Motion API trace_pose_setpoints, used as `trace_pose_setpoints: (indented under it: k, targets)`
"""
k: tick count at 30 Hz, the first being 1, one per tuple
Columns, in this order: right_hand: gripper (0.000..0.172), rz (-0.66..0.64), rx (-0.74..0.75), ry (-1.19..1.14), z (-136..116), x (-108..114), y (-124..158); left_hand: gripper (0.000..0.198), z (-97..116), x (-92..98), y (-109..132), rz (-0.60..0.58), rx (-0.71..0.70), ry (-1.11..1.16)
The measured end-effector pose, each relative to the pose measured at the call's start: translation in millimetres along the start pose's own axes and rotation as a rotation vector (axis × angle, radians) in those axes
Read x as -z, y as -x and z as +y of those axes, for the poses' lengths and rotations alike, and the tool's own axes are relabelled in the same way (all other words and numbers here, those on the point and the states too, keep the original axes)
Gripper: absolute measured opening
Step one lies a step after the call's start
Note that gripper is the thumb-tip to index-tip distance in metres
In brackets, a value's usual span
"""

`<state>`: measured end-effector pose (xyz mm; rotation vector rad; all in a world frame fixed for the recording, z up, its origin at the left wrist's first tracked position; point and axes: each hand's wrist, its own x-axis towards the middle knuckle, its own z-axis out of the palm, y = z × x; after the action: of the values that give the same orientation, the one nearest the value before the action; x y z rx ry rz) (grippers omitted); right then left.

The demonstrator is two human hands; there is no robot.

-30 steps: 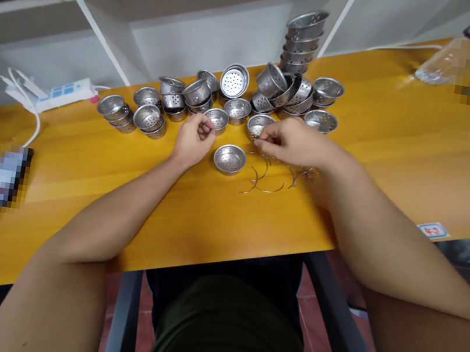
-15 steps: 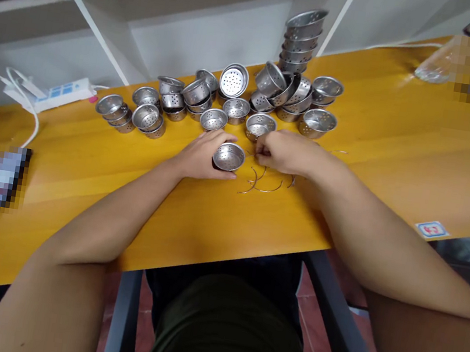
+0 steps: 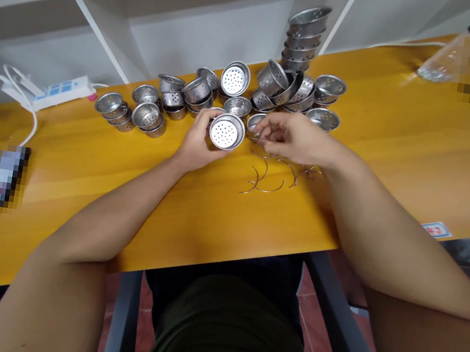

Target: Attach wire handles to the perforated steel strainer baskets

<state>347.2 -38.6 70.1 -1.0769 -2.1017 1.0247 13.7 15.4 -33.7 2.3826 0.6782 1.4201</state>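
Observation:
My left hand (image 3: 198,142) is closed around a small perforated metal strainer basket (image 3: 226,132). The basket is lifted and tilted, so its bright, hole-dotted bottom shows. Just to its right, my right hand (image 3: 283,136) has its thumb and fingers drawn together in a pinch. Whatever is between those fingertips is too fine to make out. Several thin curved metal wires (image 3: 269,190) lie on the table below and beside the right hand. Behind its fingertips a strainer basket (image 3: 253,124) is partly covered.
Many like baskets crowd the back of the table, with a tall stack (image 3: 303,39) against the shelf and smaller stacks (image 3: 115,110) at left. A white power strip (image 3: 59,92) and cables lie at the left. A clear plastic object (image 3: 437,68) sits at the back right.
My left hand has raised the strainer basket slightly and tipped its opening towards me. My right hand has lifted from near the wires, its fingers now turned towards the basket.

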Motion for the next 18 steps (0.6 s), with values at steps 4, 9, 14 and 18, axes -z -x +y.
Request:
trace_pose_setpoints:
  k: [4, 9, 14, 18]
  targets:
    - [0.034, 0.003, 0.052, -0.194, 12, -5, -6, 0.100, 5, -2.0, -1, 0.059, -0.007, -0.002]
    - [0.024, 0.206, 0.143, -0.270, 13, -8, -10, 0.103, 5, -3.1, 0, 0.093, 0.001, -0.017]
    - [0.034, 0.279, 0.173, -0.336, 8, -18, -11, 0.112, 1, -1.2, -1, 0.077, -0.013, -0.068]
    - [0.027, 0.273, 0.176, -0.328, 0, -36, -11, 0.116, 1, -0.9, -2, 0.062, -0.020, -0.054]
